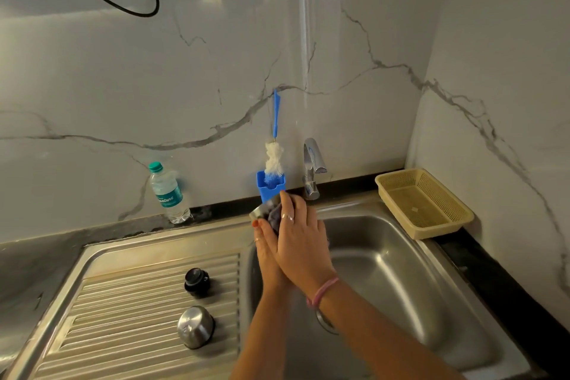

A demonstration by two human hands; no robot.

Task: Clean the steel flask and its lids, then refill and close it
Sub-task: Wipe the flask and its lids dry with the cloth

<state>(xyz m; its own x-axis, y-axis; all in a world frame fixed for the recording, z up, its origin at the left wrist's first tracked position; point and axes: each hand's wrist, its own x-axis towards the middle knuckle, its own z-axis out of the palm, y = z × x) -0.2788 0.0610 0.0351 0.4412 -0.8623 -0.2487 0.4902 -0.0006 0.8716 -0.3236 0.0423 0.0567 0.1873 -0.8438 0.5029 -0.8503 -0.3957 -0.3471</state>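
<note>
Over the sink bowl (pixel 401 256) my left hand (pixel 268 253) holds the steel flask (pixel 262 210) from below; only its top end shows past my fingers. My right hand (pixel 300 241) lies over the flask and presses a dark scrubbing pad (pixel 275 215) against it. On the ribbed drainboard (pixel 129 318) stand the black inner lid (pixel 197 282) and the steel outer cap (pixel 195 327), upside down. Most of the flask's body is hidden by both hands.
A blue holder (pixel 270 190) with a bottle brush (pixel 274 160) stands against the wall behind my hands, next to the tap (pixel 313 170). A plastic water bottle (pixel 169 193) stands at the back left. A beige basket (pixel 424 202) sits on the right counter.
</note>
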